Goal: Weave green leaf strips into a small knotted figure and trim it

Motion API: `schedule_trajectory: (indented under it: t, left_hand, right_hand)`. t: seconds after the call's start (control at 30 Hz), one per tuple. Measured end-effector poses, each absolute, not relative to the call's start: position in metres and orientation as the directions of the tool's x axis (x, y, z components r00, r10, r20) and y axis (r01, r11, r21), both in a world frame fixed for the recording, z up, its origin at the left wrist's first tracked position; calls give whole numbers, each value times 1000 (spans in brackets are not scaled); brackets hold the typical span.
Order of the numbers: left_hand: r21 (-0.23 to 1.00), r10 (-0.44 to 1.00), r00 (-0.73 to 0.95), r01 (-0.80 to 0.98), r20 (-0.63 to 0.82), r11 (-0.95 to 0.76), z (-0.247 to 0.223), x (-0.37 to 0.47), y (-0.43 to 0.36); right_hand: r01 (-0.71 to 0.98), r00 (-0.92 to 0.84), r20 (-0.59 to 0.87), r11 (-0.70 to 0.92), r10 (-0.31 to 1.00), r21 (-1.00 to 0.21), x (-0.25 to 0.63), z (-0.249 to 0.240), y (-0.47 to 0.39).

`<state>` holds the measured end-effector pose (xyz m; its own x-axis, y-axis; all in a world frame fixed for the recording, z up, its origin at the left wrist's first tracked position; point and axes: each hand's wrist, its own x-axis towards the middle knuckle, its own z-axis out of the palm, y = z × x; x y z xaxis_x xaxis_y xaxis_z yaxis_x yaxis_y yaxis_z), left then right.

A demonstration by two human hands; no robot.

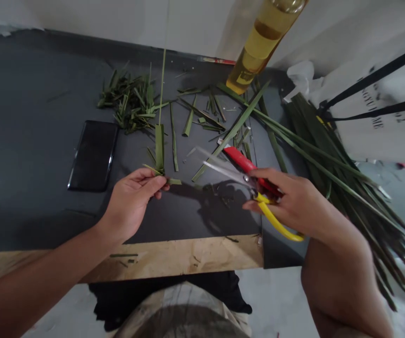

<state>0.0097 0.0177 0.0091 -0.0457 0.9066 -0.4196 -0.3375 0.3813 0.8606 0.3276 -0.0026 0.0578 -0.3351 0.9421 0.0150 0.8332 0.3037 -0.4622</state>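
My left hand (134,199) pinches the lower end of a folded green leaf piece (159,145), with short strips sticking out around the fingertips and a long thin strand rising from its top. To the right, my right hand (287,202) is wrapped round yellow-handled scissors (278,223), their blades parted and pointing left toward the leaf piece without touching it. Beneath the scissors, a red cutter (240,158) lies on the dark table, partly hidden by my right hand. Cut leaf strips (188,122) are scattered beyond both hands.
A black phone (93,156) lies left, near a pile of leaf scraps (130,101). A bottle of yellow liquid (257,51) stands at the back. Long leaves (329,155) spread across the right side, beside a white bag (382,94). The table's front edge (188,256) is bare wood.
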Motion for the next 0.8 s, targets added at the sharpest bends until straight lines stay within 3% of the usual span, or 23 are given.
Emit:
schedule_trajectory:
  t: [0.2, 0.43, 0.67, 0.8]
  left_hand:
    - [888, 916, -78, -289, -394, 358, 2, 7, 16]
    - [900, 910, -131, -254, -394, 354, 5, 7, 17]
    - [924, 902, -205, -138, -379, 357, 4, 4, 14]
    - [930, 918, -162, -130, -363, 345, 4, 2, 13]
  right_hand:
    - [791, -516, -105, 425, 850, -440, 334, 65, 2]
    - [743, -523, -49, 427, 851, -515, 337, 49, 7]
    - [811, -496, 68, 490, 866, -321, 327, 43, -1]
    - [802, -506, 73, 500, 859, -326, 330, 41, -2]
